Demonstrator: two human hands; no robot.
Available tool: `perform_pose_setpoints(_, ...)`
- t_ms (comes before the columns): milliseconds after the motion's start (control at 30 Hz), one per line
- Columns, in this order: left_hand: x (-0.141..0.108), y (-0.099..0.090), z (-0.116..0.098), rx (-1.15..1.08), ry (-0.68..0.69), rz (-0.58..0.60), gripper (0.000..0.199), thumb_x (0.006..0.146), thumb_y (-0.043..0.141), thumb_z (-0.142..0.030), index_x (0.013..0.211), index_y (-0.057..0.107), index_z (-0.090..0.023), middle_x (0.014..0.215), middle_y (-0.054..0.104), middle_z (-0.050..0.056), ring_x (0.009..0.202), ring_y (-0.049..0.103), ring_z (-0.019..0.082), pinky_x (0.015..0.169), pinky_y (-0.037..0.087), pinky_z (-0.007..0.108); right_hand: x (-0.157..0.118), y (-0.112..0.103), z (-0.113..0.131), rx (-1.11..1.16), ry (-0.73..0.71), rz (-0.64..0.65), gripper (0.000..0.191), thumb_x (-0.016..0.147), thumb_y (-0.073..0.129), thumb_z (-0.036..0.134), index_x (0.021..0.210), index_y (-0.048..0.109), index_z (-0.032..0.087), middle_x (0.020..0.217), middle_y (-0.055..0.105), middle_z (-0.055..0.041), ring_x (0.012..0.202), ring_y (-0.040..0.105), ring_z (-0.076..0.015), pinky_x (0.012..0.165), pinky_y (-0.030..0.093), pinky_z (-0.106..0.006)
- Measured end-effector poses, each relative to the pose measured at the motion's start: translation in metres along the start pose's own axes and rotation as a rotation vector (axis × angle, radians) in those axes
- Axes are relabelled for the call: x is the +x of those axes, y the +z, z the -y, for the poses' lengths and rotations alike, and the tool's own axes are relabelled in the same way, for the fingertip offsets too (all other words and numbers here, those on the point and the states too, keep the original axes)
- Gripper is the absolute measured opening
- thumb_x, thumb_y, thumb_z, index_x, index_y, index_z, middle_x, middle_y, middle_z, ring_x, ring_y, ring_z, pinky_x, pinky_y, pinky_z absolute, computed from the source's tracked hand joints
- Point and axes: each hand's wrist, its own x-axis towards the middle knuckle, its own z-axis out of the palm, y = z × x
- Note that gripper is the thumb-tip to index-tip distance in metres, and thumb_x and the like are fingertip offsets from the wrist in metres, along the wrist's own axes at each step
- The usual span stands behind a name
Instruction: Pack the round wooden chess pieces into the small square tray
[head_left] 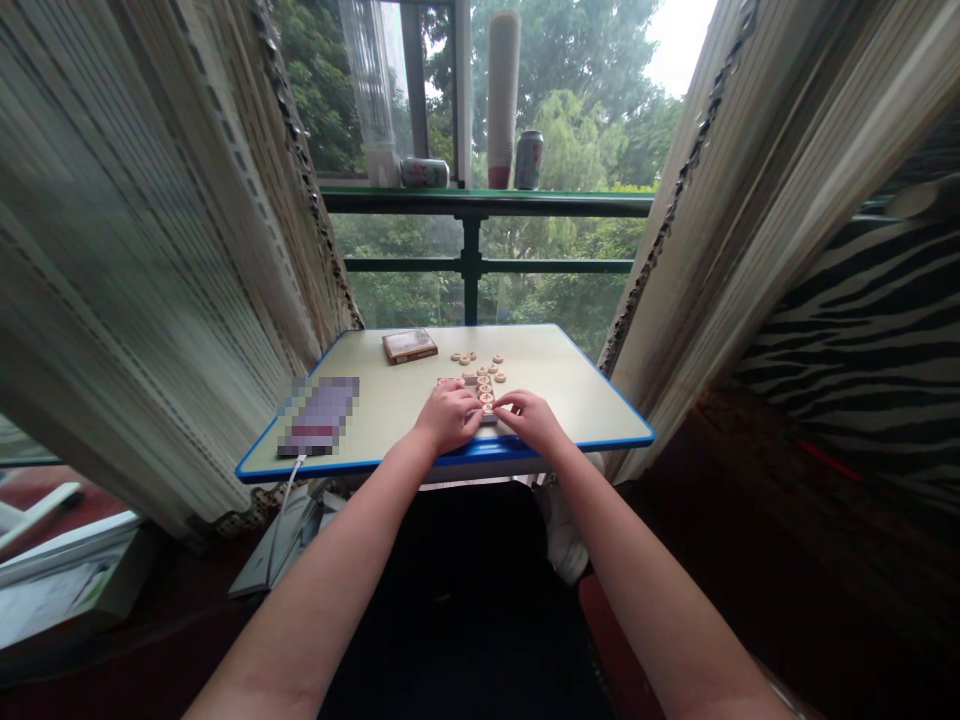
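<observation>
A small open box (471,381) near the front edge of the table has round wooden Chinese chess pieces (485,389) lined up along its right side. My left hand (448,415) curls over the box's left part, covering much of it, with the thumb toward the front. From the right, my right hand (527,413) reaches in with its fingertips pinched at the nearest chess piece (487,408) in the row. Behind the box, several loose chess pieces (465,359) lie scattered on the tabletop.
The pale table (375,400) has a blue rim. A flat brown box (409,346) lies at the back left. A blurred-out phone (322,415) with a white cable (283,510) sits at the left. Cans (529,160) and stacked cups (502,100) stand on the window ledge; curtains (682,220) flank both sides.
</observation>
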Motion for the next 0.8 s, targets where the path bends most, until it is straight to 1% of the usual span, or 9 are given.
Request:
perform_pose_setpoints(200,0.0001,-0.0004,-0.0003,-0.001,-0.004,0.003,0.023,0.079,0.051,-0.029,0.076,0.072,-0.021,0.077,0.069,0.006,0.09,0.054,0.024,0.087,0.041,0.041,-0.0003,-0.0006,0.0,0.017,0.007,0.0,0.015,0.078,0.06,0.028,0.082,0.071,0.019,0.086,0.068,-0.0051,0.064,0.057,-0.0118,0.068,0.048,-0.027)
perform_pose_setpoints(300,0.0006,-0.0013,-0.0008,0.003,-0.001,-0.004,0.023,0.08,0.051,-0.029,0.075,0.072,-0.021,0.075,0.069,0.007,0.089,0.055,0.024,0.085,0.041,0.042,-0.0002,-0.0006,-0.0009,0.036,0.004,-0.002,0.017,0.079,0.059,0.03,0.081,0.071,0.019,0.086,0.068,-0.0057,0.067,0.058,-0.0129,0.068,0.048,-0.027)
perform_pose_setpoints(400,0.001,-0.0022,-0.0013,0.008,0.011,0.0,0.025,0.081,0.05,-0.03,0.075,0.072,-0.02,0.074,0.069,0.007,0.088,0.055,0.024,0.084,0.041,0.041,-0.0003,-0.0008,-0.0007,0.038,0.007,0.001,0.017,0.079,0.059,0.03,0.081,0.071,0.019,0.085,0.068,-0.0057,0.067,0.058,-0.0128,0.068,0.047,-0.027)
perform_pose_setpoints(600,0.001,-0.0027,-0.0017,0.041,0.032,0.004,0.027,0.083,0.048,-0.032,0.073,0.071,-0.02,0.074,0.069,0.006,0.084,0.055,0.023,0.084,0.041,0.04,-0.0002,-0.0012,-0.0004,0.036,0.026,0.01,0.019,0.079,0.059,0.03,0.083,0.072,0.016,0.085,0.068,-0.0074,0.068,0.058,-0.0137,0.069,0.046,-0.027)
perform_pose_setpoints(800,0.0015,-0.0039,-0.0033,0.05,0.036,-0.006,0.028,0.083,0.048,-0.03,0.071,0.071,-0.02,0.074,0.069,0.006,0.085,0.057,0.022,0.083,0.04,0.041,0.0002,-0.0001,-0.0038,0.065,0.044,-0.024,0.019,0.078,0.059,0.032,0.081,0.072,0.018,0.082,0.069,-0.0054,0.07,0.059,-0.0139,0.069,0.047,-0.027)
